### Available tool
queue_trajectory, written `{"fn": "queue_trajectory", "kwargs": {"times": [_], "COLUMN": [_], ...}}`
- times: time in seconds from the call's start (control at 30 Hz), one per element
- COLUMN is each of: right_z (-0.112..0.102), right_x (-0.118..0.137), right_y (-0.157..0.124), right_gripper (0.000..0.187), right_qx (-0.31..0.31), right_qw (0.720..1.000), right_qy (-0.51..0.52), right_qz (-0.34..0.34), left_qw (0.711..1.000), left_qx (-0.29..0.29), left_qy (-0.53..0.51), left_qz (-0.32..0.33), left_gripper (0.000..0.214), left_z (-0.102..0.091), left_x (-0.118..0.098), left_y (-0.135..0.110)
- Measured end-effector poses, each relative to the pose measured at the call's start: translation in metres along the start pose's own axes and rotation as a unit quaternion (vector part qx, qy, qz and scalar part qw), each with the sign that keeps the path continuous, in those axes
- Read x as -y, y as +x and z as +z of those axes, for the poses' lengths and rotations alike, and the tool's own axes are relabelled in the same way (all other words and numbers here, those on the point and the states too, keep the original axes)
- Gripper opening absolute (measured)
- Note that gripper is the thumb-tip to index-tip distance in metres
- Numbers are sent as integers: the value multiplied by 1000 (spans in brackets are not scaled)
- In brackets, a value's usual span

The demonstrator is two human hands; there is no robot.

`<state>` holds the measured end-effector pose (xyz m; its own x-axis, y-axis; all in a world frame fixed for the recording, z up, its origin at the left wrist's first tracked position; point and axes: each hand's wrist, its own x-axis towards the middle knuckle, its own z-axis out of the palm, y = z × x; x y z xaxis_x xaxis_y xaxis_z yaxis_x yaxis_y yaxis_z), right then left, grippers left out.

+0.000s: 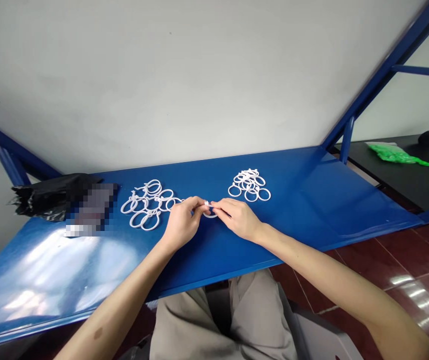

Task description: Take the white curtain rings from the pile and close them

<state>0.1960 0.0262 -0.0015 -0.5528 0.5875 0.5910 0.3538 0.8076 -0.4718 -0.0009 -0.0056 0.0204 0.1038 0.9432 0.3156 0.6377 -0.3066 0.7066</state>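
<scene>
Between my two hands is a white plastic ring, held just above the blue table. My left hand pinches it from the left, near a small white knob at its top. From the other side my right hand grips it with thumb and fingers. Much of the ring is covered by my fingers. Left of my hands lies a loose pile of white rings, some with small clasp-like ends. A second, tighter cluster of white rings rests beyond my right hand.
A black plastic bag lies at the table's left end, beside a pixelated dark item. Blue frame bars rise at both ends against the pale wall. On a dark table at right sits a bright green bundle.
</scene>
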Motion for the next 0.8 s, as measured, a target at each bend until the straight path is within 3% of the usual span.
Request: {"fn": "queue_trajectory", "kwargs": {"times": [0.13, 0.23, 0.4, 0.5, 0.57, 0.67, 0.8], "right_z": [1, 3, -8, -23, -31, -35, -32], "right_x": [-3, -3, -11, -29, -42, -56, -61], "right_y": [-4, -1, 13, 17, 16, 14, 13], "right_gripper": [28, 31, 28, 25, 25, 26, 27], "right_qx": [32, 33, -32, -75, -80, -64, -64], "right_qw": [996, 993, 990, 975, 964, 958, 953], "right_qy": [-74, -106, -131, -189, -221, -239, -256], "right_qz": [-46, -41, 34, 93, 123, 148, 152], "left_qw": [999, 997, 973, 938, 916, 900, 900], "left_qx": [18, 23, 19, -12, 0, 29, 22], "left_qy": [28, 56, 213, 343, 400, 435, 436], "left_qz": [40, 51, 88, 56, 29, 12, 12], "left_gripper": [21, 21, 32, 42, 44, 40, 35], "left_z": [3, 3, -11, -26, -33, -39, -40], "left_x": [6, 7, 10, 23, 34, 45, 47], "left_y": [-1, 2, 11, 11, 10, 9, 10]}}
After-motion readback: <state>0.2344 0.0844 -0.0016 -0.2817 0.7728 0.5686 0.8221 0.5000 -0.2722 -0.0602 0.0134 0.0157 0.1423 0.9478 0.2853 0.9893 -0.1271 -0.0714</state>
